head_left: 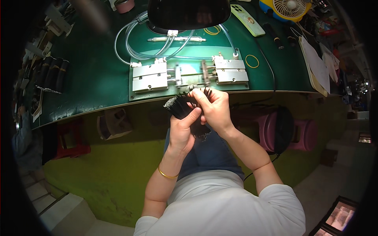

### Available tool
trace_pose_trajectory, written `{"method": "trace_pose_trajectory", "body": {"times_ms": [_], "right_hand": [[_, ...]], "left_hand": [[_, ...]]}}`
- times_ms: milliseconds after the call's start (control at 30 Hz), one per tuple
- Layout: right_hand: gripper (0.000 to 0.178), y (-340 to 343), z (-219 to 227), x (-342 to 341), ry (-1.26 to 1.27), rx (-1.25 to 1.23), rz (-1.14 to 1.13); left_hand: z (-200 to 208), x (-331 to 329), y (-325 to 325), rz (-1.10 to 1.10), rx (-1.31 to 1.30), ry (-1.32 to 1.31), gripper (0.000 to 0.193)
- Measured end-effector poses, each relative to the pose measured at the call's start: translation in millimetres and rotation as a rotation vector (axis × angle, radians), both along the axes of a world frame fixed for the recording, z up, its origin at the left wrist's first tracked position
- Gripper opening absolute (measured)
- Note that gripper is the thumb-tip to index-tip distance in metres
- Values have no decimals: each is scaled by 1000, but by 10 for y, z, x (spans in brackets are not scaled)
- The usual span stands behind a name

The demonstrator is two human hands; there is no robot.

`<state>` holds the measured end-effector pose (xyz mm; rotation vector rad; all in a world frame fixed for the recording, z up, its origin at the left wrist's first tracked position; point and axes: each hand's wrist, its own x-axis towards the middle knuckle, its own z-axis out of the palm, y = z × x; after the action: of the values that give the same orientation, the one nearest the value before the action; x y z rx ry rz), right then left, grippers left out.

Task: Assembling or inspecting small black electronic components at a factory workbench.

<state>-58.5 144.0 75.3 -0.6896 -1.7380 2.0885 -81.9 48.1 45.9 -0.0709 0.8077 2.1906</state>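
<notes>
Head view: far left of the green surface [94, 80], dark rolled bundles [53, 74] lie side by side. Red stool [73, 137] on the floor below, then a light-coloured bin [114, 124] just right of it, also under the edge. Clear tubing [128, 45] loops down to the left metal block [149, 76], bolted-looking, on a base plate [157, 93]. White pen [177, 39] lies behind. Left hand [182, 128], gold bangle at the wrist, fingers closed around a black strand bundle [182, 109]; bundle is tilted, right at the near edge of the surface, in front of the plate, pale cut-looking ends facing left. Dark rounded housing [189, 13] above the plate. Right hand [215, 108] meets the bundle's upper right end, thumb and fingers pinched on strands there; can't tell how many. Black tips poke past the fingertips. Blurred metal clamp piece [204, 72] behind them, then right metal block [230, 70]. Farther right: green phone [248, 19], yellow rubber band [252, 61], pink stool [267, 131] below, yellow-blue fan [290, 8], papers [315, 65] at the right end.
</notes>
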Motion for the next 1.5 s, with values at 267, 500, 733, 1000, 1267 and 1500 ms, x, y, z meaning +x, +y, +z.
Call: {"method": "trace_pose_trajectory", "body": {"times_ms": [267, 500, 733, 1000, 1267, 1500], "right_hand": [[22, 35, -31, -14, -22, -44, 6], [24, 26, -19, -10, -51, -58, -39], [19, 15, 34, 26, 24, 17, 64], [21, 1, 40, 24, 25, -1, 19], [20, 10, -32, 21, -21, 20, 1], [21, 22, -31, -7, -14, 25, -21]], "left_hand": [[-5, -5, 32, 8, 3, -18, 10], [62, -4, 48, 35, 35, -101, 9], [19, 1, 13, 17, 45, -20, 9], [3, 7, 11, -4, 52, 7, 10], [4, 8, 44, 45, -2, -32, 11], [18, -7, 70, 54, 9, -29, 12]]}}
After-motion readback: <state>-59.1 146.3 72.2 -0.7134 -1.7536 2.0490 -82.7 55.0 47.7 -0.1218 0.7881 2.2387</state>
